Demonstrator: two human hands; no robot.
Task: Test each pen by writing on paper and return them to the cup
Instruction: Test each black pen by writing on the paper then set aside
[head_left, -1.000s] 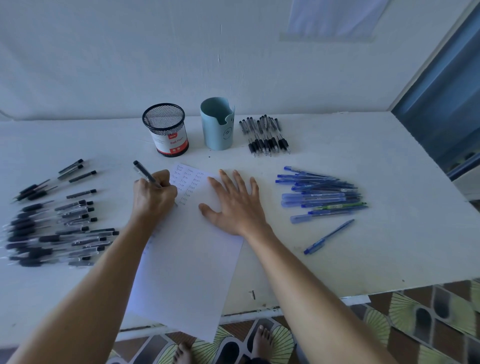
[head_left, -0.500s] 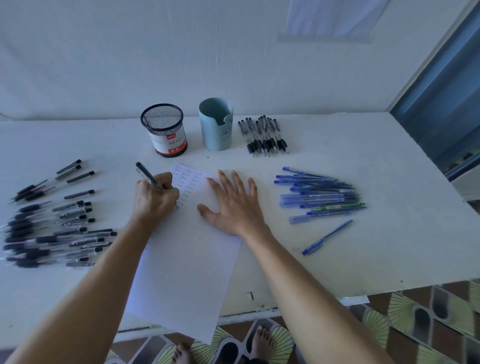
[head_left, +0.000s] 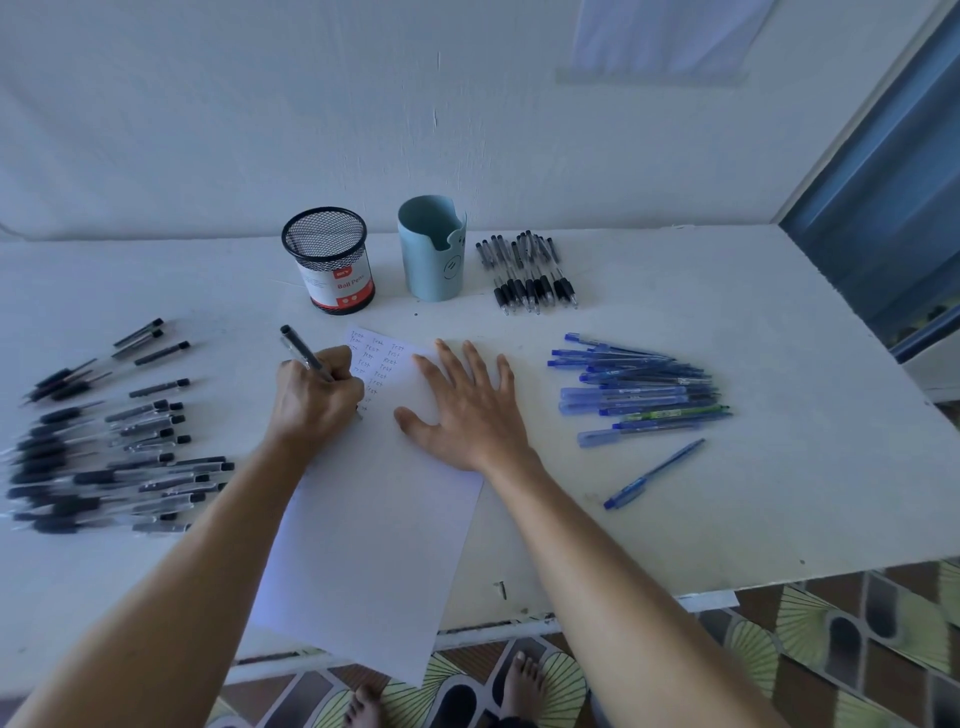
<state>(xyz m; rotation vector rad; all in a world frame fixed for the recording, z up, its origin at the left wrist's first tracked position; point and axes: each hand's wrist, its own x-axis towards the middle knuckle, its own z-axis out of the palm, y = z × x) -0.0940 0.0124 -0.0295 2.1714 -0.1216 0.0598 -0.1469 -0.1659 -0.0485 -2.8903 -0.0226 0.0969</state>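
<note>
A white painted desk stands against a pale plaster wall. A blue-framed window sits at the right. Patterned floor tiles lie below.

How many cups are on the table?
2. A black mesh cup stands at the back, and a light blue cup stands just to its right. Both are upright, and no other cup seems hidden.

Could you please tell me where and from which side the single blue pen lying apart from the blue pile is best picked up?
Pinch the slim blue plastic pen at mid-barrel, from above, fingers across its diagonal length. It lies flat on the white table, alone, with bare surface on both sides; the right hand is probably nearest.
</note>
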